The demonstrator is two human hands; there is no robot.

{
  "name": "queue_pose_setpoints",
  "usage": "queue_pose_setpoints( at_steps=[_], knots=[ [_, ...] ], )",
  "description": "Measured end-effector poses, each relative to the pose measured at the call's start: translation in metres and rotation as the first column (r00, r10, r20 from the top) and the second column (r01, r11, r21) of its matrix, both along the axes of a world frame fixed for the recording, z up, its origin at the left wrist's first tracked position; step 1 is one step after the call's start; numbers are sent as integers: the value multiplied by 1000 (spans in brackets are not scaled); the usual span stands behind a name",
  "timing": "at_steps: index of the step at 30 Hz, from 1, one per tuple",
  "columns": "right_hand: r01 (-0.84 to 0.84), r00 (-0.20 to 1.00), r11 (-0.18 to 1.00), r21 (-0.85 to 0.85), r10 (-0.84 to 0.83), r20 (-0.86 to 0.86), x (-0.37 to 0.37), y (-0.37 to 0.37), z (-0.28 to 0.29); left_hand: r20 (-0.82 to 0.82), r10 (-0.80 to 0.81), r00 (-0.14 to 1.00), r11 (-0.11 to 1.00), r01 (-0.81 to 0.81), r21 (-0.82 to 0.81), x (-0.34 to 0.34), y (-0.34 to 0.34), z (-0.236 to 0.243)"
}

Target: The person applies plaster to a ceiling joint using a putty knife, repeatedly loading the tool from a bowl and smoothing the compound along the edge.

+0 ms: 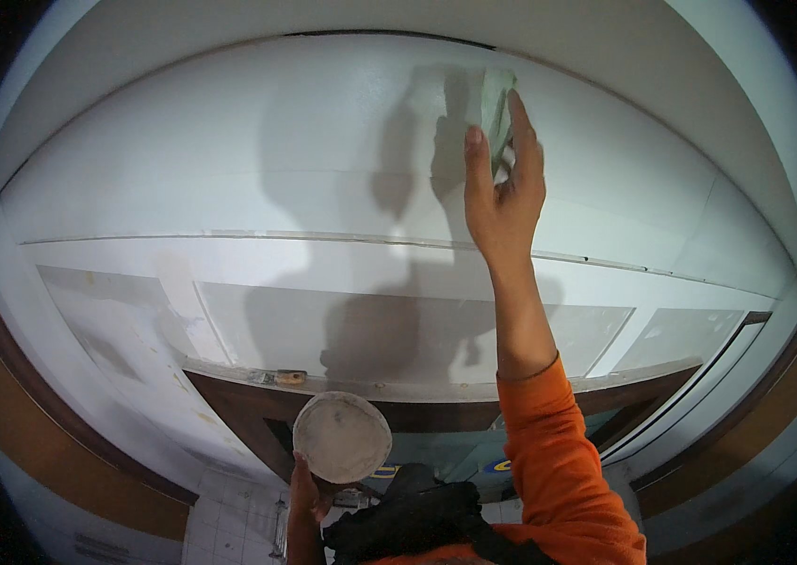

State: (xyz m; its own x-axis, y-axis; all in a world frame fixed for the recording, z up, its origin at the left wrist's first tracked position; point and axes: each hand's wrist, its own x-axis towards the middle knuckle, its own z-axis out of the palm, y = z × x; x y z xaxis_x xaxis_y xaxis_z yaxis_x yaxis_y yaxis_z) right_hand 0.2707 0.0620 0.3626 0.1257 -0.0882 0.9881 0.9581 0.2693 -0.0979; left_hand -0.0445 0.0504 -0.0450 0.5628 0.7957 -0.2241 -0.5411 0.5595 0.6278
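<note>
Right hand [509, 202] at 1 o'clock, curled round and gripping pale green pad [495, 105], pad up at white panel [323, 118], can't tell if touching; left hand [306, 492] at 7 o'clock, holding round pan [342, 437] by its 7 o'clock edge, grip partly hidden, pan pale grey; brush [278, 378] lies on ledge [431, 393] at 8 o'clock, near pan; orange sleeve [549, 443] toward 5 o'clock, below right hand

greenish block [495, 105] in right hand [507, 202]
</note>
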Motion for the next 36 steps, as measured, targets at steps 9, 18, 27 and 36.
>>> queue_pose_setpoints(
  at_steps=[9, 18, 27, 36],
  knots=[
    [447, 895, 893, 60, -445, -34, 19, 25, 30, -64, -3, 998, 994, 10, 107, -3, -5, 17],
    [519, 853, 848, 107, -522, 0, 25, 43, 36, -59, -10, 998, 999, 12, 36, -6, 1, 0],
    [579, 815, 812, 64, -580, -17, 25, 47, 39, -50, -28, 998, 998, 30, 49, 0, 6, 3],
    [600, 798, 798, 50, -602, 30, 25, 33, 48, -49, -39, 998, 999, 41, 27, 1, 8, -3]
  ],
)
